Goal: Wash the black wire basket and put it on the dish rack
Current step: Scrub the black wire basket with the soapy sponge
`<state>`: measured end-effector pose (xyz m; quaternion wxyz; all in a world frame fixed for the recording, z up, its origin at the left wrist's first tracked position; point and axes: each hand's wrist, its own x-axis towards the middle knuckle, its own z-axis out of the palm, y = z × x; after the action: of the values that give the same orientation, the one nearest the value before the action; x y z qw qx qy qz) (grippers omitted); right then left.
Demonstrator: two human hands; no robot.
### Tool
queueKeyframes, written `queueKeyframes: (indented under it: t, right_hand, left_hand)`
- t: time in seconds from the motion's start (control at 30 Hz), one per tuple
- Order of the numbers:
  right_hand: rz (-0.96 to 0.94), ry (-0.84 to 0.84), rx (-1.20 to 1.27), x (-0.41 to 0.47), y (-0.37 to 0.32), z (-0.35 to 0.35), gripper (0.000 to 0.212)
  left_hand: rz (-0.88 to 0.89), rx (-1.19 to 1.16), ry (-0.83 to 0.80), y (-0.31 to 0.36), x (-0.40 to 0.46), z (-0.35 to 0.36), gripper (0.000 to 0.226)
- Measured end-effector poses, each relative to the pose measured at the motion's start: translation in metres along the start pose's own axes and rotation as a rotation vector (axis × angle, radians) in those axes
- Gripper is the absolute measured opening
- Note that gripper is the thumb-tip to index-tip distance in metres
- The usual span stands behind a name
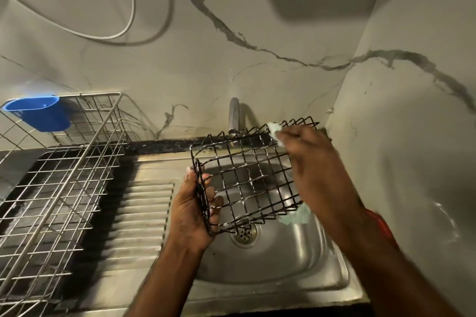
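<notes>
The black wire basket (248,175) hangs tilted over the steel sink (283,265), with white foam on its wires. My left hand (195,211) grips its left side, fingers poking through the mesh. My right hand (313,159) is at the basket's far right rim and holds a pale soapy sponge (274,130); the hand is blurred. A greenish scrap of sponge (296,216) shows below the basket's right corner. The metal dish rack (59,177) stands at the left on a black tray.
A tap (234,116) rises behind the basket against the marbled wall. A blue plastic cup holder (41,113) hangs on the rack's far end. The ribbed steel drainboard (144,213) lies between rack and sink. The drain (244,234) sits under the basket.
</notes>
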<state>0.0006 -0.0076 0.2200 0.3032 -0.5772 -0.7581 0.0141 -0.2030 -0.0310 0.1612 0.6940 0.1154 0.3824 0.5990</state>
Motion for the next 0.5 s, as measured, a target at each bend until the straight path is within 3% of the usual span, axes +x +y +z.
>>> queueKeyframes:
  t: [0.1,0.2,0.37,0.5]
  right_hand:
    - [-0.188,-0.113,0.151,-0.022,-0.030,0.002,0.049]
    - [-0.355,-0.231,0.135,-0.036,-0.031,0.005,0.061]
    - [-0.109,-0.098,0.131,-0.028,0.003,0.003,0.041]
    - [0.102,-0.023,-0.004,-0.031,0.015,0.008,0.041]
  left_hand:
    - [0.013,-0.009,0.000,-0.003,0.003,0.002,0.055]
    - [0.032,-0.021,0.008,-0.002,0.003,0.002,0.056]
    - [0.012,0.003,0.019,-0.002,0.006,-0.004,0.051]
    - [0.025,-0.002,0.020,-0.002,0.008,-0.003,0.054]
